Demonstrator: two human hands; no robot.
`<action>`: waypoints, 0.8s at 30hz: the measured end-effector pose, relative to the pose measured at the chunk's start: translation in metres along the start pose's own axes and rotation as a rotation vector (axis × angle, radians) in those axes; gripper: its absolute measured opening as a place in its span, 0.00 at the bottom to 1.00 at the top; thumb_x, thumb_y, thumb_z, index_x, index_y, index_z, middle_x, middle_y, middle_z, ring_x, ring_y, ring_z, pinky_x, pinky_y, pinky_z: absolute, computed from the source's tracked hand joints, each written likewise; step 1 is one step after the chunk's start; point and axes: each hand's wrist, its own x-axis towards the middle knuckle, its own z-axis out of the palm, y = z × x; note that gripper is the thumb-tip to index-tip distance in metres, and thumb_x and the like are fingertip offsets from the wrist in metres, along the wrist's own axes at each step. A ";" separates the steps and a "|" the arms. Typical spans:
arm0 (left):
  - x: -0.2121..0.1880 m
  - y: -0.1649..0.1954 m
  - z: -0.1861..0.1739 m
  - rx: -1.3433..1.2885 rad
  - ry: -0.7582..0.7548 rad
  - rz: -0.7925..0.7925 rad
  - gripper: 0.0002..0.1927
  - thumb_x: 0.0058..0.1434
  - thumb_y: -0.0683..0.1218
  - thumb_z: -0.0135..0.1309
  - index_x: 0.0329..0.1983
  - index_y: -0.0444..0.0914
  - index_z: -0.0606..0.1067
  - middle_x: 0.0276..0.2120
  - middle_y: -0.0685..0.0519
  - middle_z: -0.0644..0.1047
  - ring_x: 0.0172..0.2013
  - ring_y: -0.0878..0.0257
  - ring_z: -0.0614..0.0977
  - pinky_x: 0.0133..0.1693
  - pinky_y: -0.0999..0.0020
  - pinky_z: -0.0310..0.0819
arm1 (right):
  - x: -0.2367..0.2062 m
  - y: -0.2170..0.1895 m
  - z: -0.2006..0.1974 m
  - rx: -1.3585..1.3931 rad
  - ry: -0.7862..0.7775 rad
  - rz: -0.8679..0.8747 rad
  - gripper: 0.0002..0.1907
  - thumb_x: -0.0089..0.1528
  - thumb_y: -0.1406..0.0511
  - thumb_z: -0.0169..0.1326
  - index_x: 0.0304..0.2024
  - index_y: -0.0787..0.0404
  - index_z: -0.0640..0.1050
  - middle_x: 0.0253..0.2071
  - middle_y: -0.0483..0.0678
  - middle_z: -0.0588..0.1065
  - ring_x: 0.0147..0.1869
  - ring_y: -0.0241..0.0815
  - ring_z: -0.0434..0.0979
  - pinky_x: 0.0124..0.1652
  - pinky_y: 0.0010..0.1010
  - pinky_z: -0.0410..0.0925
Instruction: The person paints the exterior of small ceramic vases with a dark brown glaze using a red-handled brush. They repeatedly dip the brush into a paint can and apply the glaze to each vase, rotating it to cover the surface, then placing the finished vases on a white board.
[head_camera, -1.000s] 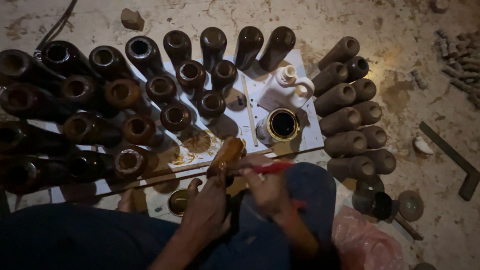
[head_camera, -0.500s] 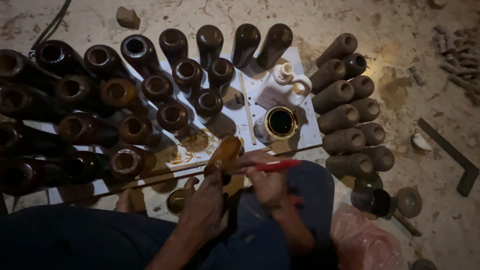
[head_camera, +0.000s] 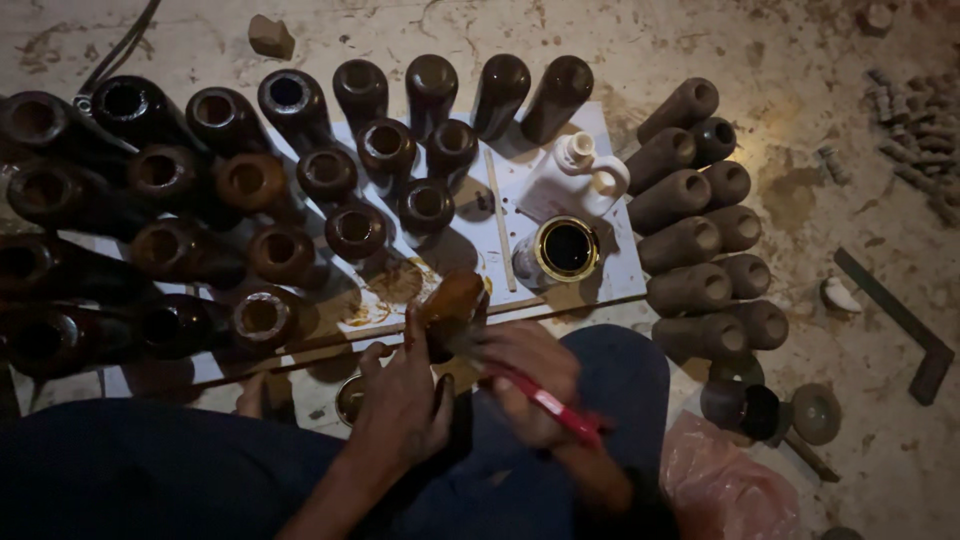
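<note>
My left hand (head_camera: 400, 395) grips a brown wooden cup-shaped piece (head_camera: 450, 305), glossy at its top, over my lap. My right hand (head_camera: 525, 375) holds a red-handled brush (head_camera: 545, 405) with its bristles against the side of that piece. Just beyond stands an open tin of dark varnish (head_camera: 565, 250) on a white board (head_camera: 610, 270). Several dark, shiny coated pieces (head_camera: 280, 190) stand upright at the left and centre. Several dull, uncoated pieces (head_camera: 700, 230) lie stacked at the right.
A white plastic bottle (head_camera: 580, 175) lies behind the tin. A thin wooden stick (head_camera: 500, 220) rests on the board. A pink plastic bag (head_camera: 720, 480) sits by my right knee, with round lids (head_camera: 815, 412) and a metal square (head_camera: 900, 325) on the dusty floor.
My right hand has swung the brush so its red handle now points down to the right, and the bristles have moved along the held piece. The view has shifted slightly.
</note>
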 end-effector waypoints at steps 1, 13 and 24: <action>0.000 0.000 0.000 0.010 0.043 0.026 0.51 0.56 0.48 0.57 0.70 0.19 0.41 0.38 0.35 0.77 0.42 0.43 0.79 0.58 0.40 0.54 | 0.000 0.002 0.002 0.018 -0.031 0.021 0.28 0.73 0.52 0.43 0.36 0.71 0.79 0.40 0.61 0.81 0.43 0.56 0.83 0.45 0.40 0.75; 0.003 -0.009 0.002 0.012 -0.023 -0.169 0.58 0.56 0.50 0.58 0.74 0.25 0.34 0.44 0.37 0.80 0.50 0.29 0.73 0.56 0.43 0.57 | -0.002 0.010 0.001 0.008 -0.090 -0.088 0.11 0.58 0.67 0.51 0.36 0.70 0.79 0.40 0.59 0.80 0.44 0.56 0.83 0.45 0.41 0.76; 0.004 -0.002 -0.007 -0.118 0.030 -0.172 0.57 0.55 0.47 0.59 0.74 0.27 0.34 0.45 0.32 0.78 0.51 0.23 0.71 0.56 0.42 0.60 | 0.008 -0.006 -0.004 -0.054 -0.166 -0.100 0.13 0.54 0.69 0.50 0.37 0.69 0.81 0.43 0.58 0.81 0.45 0.55 0.83 0.45 0.37 0.76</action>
